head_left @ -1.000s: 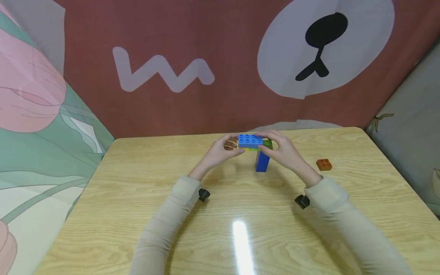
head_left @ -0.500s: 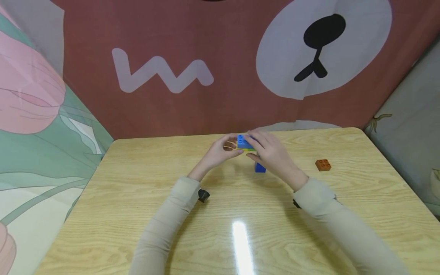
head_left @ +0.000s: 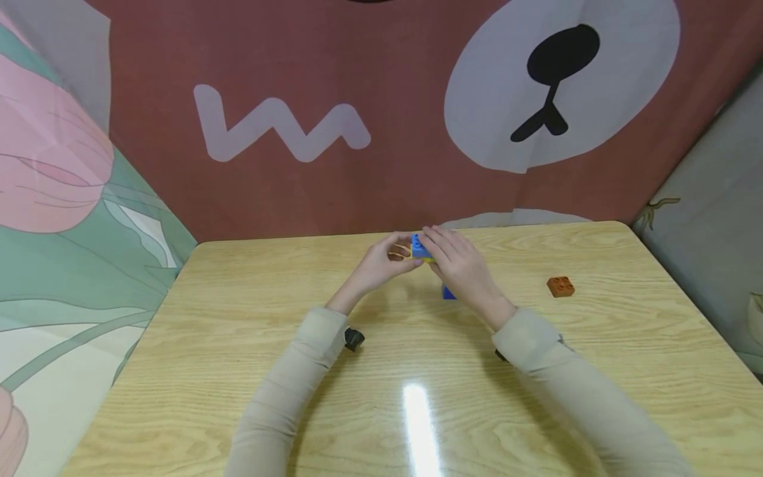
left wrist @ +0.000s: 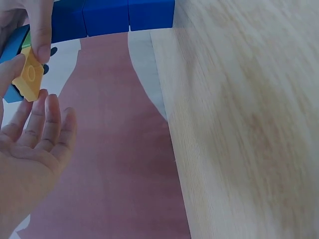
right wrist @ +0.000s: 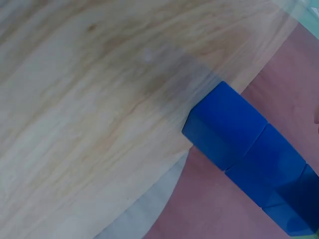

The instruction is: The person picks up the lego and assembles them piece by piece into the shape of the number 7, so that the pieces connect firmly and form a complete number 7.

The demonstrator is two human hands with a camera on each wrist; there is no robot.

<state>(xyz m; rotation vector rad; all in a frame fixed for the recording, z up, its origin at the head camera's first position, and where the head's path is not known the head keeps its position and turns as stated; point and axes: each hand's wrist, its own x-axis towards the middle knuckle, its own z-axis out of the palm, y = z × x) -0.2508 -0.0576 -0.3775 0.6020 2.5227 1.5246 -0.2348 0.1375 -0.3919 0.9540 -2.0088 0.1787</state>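
A blue studded toy brick (head_left: 418, 246) lies over a yellow brick (left wrist: 31, 74) at the top of a dark blue column (right wrist: 234, 124). My left hand (head_left: 384, 258) pinches the left end of these bricks, thumb on the near side and fingertips beyond. Across the blue brick's right part lie the fingers of my right hand (head_left: 465, 268), covering most of its studs. The right thumb presses the yellow brick's underside in the left wrist view. A sliver of green brick (left wrist: 27, 40) shows between blue and yellow. Several dark blue blocks form the column, which stands on the table.
An orange brick (head_left: 560, 287) lies on the wooden table (head_left: 238, 318), right of the column. A reddish-brown cloth (head_left: 298, 192) with a cartoon face hangs behind the table's back edge. Patterned cloths flank both sides.
My right hand has shifted left along the blue brick, from its right end to over its studs, and now hides the green brick and most of the column in the head view. The left hand stays put.
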